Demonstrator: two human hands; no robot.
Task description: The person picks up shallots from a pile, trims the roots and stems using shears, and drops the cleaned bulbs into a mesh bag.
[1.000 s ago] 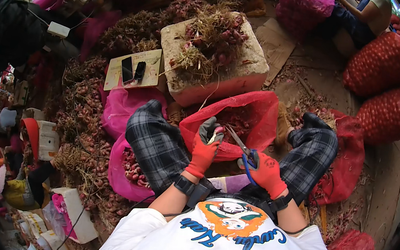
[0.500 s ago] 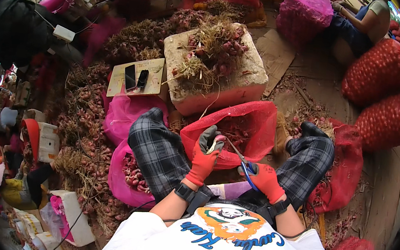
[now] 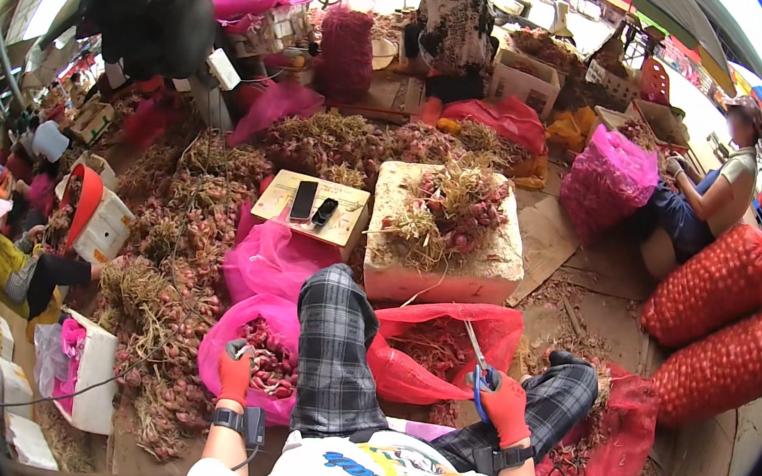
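Right hand (image 3: 507, 408) is clamped on the scissors (image 3: 477, 369), stiff, best gripped by the handles. Left hand (image 3: 235, 370) is curled over the pink bag (image 3: 264, 357) of light, slippery shallots; can't tell what it holds.

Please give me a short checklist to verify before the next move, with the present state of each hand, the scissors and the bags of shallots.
1. Left hand in its red glove is over the pink bag of trimmed shallots: ok.
2. Left hand is empty: cannot tell, the fingers are curled over the bag.
3. Right hand grips the scissors by the blue handles: ok.
4. Scissor blades point up and away from the body, over the red bag: ok.
5. Untrimmed shallot bunches lie ready on the white foam box ahead: ok.
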